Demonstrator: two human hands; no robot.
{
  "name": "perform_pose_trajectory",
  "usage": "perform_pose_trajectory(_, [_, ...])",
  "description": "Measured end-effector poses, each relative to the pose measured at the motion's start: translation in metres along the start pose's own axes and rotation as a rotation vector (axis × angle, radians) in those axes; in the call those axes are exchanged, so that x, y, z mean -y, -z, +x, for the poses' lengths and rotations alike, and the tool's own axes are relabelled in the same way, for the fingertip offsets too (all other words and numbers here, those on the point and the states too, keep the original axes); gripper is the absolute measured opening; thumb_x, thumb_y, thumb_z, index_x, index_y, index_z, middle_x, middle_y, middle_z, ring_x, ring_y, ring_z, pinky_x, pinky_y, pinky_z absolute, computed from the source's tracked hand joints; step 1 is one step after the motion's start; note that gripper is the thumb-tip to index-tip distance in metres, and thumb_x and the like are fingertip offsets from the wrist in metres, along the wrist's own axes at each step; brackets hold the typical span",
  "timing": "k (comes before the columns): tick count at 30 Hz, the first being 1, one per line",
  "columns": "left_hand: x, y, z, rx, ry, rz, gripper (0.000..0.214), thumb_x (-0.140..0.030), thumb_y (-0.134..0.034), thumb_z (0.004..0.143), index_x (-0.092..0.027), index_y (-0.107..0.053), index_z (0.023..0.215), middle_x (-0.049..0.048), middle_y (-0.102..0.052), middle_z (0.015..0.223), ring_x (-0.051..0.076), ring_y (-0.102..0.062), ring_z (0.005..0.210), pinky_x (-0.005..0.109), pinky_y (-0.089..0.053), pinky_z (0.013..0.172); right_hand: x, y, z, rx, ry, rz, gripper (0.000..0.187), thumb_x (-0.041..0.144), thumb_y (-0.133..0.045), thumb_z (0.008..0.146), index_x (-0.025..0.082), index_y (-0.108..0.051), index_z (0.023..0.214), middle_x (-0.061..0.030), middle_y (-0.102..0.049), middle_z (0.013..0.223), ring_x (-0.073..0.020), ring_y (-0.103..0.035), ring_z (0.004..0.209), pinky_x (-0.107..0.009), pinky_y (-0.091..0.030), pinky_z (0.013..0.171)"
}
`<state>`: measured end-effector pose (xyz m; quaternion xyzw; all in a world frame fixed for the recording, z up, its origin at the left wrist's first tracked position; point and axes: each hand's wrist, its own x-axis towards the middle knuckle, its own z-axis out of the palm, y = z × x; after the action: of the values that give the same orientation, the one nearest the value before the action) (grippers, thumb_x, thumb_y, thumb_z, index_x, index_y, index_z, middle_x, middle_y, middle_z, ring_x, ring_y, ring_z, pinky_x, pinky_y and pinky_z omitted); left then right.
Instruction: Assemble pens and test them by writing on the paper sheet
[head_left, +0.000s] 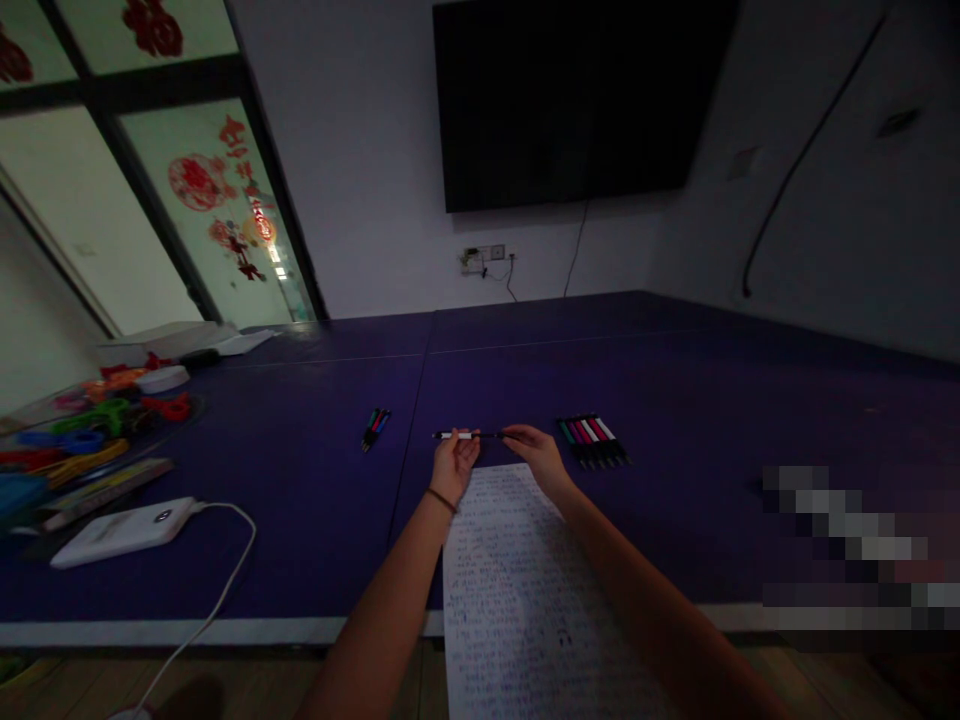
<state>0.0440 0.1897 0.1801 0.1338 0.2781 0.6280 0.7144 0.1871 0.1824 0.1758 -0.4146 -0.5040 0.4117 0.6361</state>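
A white and black pen [465,435] lies level between my hands, above the far edge of a handwritten sheet of paper [517,580]. My left hand [455,458] pinches its white barrel. At the dark right end, the fingertips of my right hand [536,448] are closed around the tip. To the right of that hand, several pens [592,440] lie side by side in a row, with green, pink and white barrels. A smaller bunch of pens [376,428] rests on the table to the left of my left hand.
A white power bank [127,532] with a white cable [238,570] sits at the left of the purple table [315,560]. Behind it are colourful toy-like pieces [97,415] and a stack of papers [172,343]. A dark television [577,100] hangs on the wall.
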Motion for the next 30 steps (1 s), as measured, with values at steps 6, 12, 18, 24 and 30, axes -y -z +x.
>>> perform_pose_trajectory(6, [0.001, -0.001, -0.004, 0.04, -0.002, 0.064, 0.015, -0.022, -0.051, 0.076, -0.01, -0.054, 0.068, 0.0101, -0.063, 0.069, 0.013, -0.061, 0.061, 0.023, -0.049, 0.061, -0.007, 0.0, 0.002, 0.028, 0.057, -0.074, 0.021, 0.029, -0.066, 0.051, 0.018, -0.062, 0.068, -0.0023, -0.064, 0.072, -0.0156, -0.059, 0.07, -0.032, -0.045, 0.072])
perform_pose_trajectory(12, [0.007, -0.001, -0.007, 0.142, 0.037, 0.206, 0.009, -0.018, -0.057, 0.072, -0.01, -0.056, 0.07, 0.0072, -0.063, 0.068, 0.012, -0.061, 0.059, 0.024, -0.049, 0.063, -0.013, -0.001, 0.0, 0.108, 0.096, -0.118, 0.021, 0.032, -0.064, 0.055, 0.018, -0.062, 0.07, -0.0024, -0.065, 0.073, -0.0152, -0.059, 0.07, -0.03, -0.046, 0.07])
perform_pose_trajectory(18, [0.008, -0.001, -0.011, 0.196, 0.101, 0.279, 0.009, -0.016, -0.059, 0.07, -0.009, -0.059, 0.075, 0.0071, -0.063, 0.069, 0.014, -0.062, 0.063, 0.025, -0.05, 0.065, -0.013, 0.0, -0.001, 0.123, 0.048, -0.17, 0.024, 0.037, -0.06, 0.06, 0.017, -0.062, 0.073, -0.001, -0.063, 0.063, -0.0133, -0.057, 0.054, -0.026, -0.046, 0.054])
perform_pose_trajectory(24, [0.006, -0.001, -0.007, 0.144, 0.054, 0.18, 0.013, -0.019, -0.054, 0.075, -0.008, -0.059, 0.076, 0.0075, -0.062, 0.068, 0.013, -0.062, 0.066, 0.023, -0.05, 0.066, -0.016, 0.013, 0.005, -0.059, 0.173, -0.504, 0.03, 0.033, -0.04, 0.078, 0.015, -0.062, 0.085, -0.0083, -0.066, 0.082, -0.0183, -0.06, 0.076, -0.031, -0.046, 0.069])
perform_pose_trajectory(30, [0.006, 0.004, -0.001, 0.114, 0.009, 0.117, 0.01, -0.016, -0.052, 0.076, -0.008, -0.058, 0.072, 0.0073, -0.062, 0.067, 0.013, -0.061, 0.066, 0.022, -0.049, 0.066, -0.019, 0.022, 0.006, 0.167, 0.271, -0.989, 0.022, 0.012, -0.045, 0.072, 0.016, -0.065, 0.082, -0.0089, -0.065, 0.089, -0.0181, -0.057, 0.086, -0.029, -0.041, 0.08])
